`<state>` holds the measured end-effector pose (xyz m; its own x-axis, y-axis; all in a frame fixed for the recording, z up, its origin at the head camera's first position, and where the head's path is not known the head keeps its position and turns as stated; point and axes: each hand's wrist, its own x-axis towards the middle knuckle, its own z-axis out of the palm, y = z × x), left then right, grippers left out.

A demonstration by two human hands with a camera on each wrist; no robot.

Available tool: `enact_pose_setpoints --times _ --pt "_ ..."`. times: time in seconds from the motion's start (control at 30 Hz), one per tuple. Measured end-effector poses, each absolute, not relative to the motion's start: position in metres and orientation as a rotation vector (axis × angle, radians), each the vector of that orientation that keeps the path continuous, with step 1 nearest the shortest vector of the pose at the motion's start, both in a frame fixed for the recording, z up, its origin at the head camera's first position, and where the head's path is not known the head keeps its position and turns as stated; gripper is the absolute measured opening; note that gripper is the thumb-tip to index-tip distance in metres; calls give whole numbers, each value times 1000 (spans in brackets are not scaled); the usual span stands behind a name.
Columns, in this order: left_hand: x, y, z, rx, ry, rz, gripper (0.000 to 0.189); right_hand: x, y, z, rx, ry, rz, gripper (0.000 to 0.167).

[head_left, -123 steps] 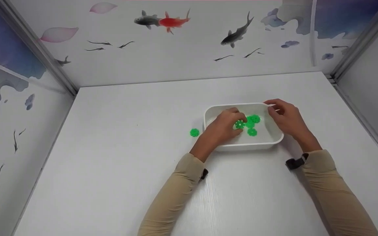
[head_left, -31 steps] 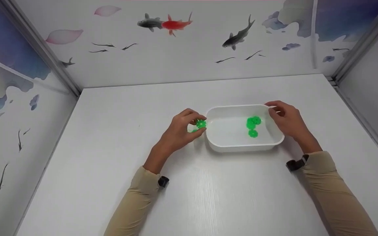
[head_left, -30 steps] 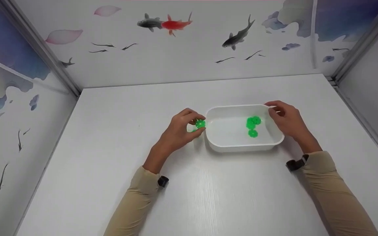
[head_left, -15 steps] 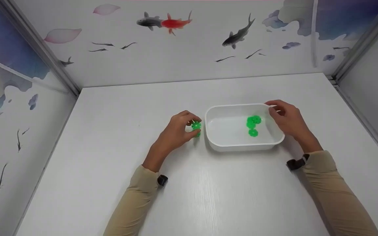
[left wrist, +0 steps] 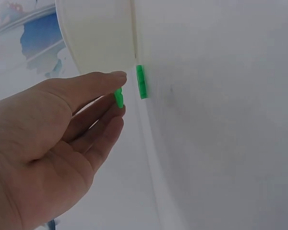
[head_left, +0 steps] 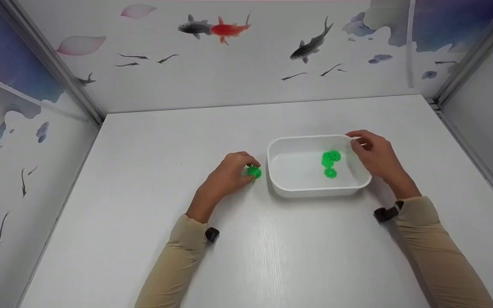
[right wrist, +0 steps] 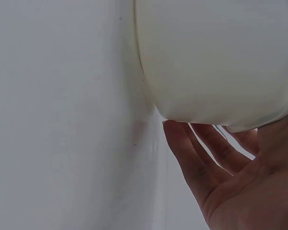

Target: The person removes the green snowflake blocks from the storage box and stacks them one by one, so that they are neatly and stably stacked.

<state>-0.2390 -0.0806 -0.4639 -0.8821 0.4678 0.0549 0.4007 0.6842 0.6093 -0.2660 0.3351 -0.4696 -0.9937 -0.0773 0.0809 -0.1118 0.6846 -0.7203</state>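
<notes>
The left hand [head_left: 229,174] reaches forward with the back of it turned upward, and its thumb and fingers are bent toward each other, pinching one small green disc [left wrist: 119,97] between their tips. Just below this held disc, a second green disc [left wrist: 141,82] lies flat on the white table [head_left: 152,184], and in the left wrist view a narrow gap is seen between the two. To the right of the left hand, near but not touching it, stands the white box [head_left: 293,167]. The right hand [head_left: 377,156] grips this box at its far right corner, the thumb at the rim and the fingers bent against the outer wall. Inside the box, to the left of the right hand, lies a small group of green pieces [head_left: 331,159], close together. Both forearms, in tan sleeves [head_left: 439,239], come from the near side, well apart, and behind each hand a black wrist device [head_left: 212,234] sits at the cuff
</notes>
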Motion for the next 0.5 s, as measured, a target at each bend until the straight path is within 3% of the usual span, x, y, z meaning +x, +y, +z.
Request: enact_pose_setpoints --times 0.5 --pt "-244 -76 -467 745 2782 884 32 -265 335 -468 146 -2856 1237 44"
